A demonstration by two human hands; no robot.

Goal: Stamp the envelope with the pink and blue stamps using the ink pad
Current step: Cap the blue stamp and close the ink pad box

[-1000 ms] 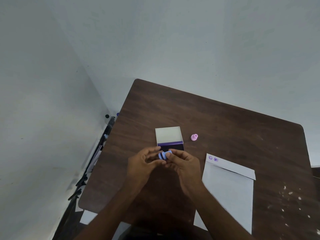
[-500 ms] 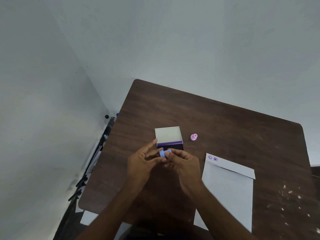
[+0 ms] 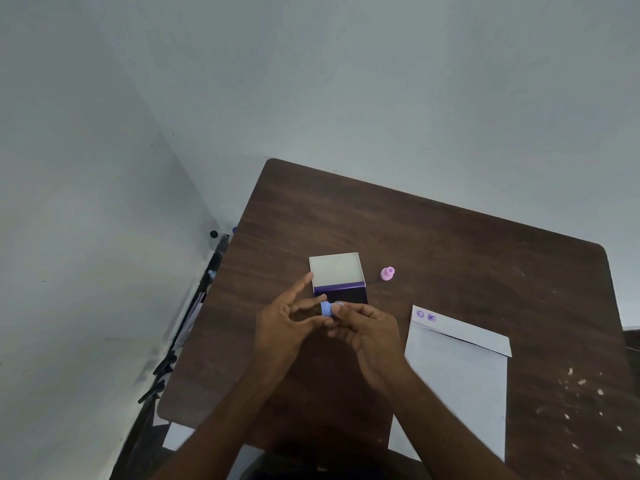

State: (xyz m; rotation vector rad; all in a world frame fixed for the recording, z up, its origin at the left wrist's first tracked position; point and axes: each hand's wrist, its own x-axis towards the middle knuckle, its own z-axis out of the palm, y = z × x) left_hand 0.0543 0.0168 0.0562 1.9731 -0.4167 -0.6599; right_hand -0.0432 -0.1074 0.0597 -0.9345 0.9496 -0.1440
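Note:
A small blue stamp (image 3: pixel 326 309) is pinched between my left hand (image 3: pixel 284 323) and my right hand (image 3: pixel 367 332), just in front of the ink pad (image 3: pixel 341 294). The pad's pale lid (image 3: pixel 336 268) stands open behind its dark purple inked face. My left index finger points up beside the lid. A pink stamp (image 3: pixel 387 273) stands alone on the table to the right of the pad. The white envelope (image 3: pixel 457 375) lies at the right with its flap open and two purple prints (image 3: pixel 426 315) on the flap's left corner.
The dark wooden table (image 3: pixel 450 258) sits in a corner of grey walls. Black stands and cables (image 3: pixel 194 306) lean in the gap on the left. White flecks (image 3: pixel 585 393) mark the table's right side.
Both hands have stayed together at the blue stamp and turned it a little. My left index finger has lifted and straightened toward the pad's lid.

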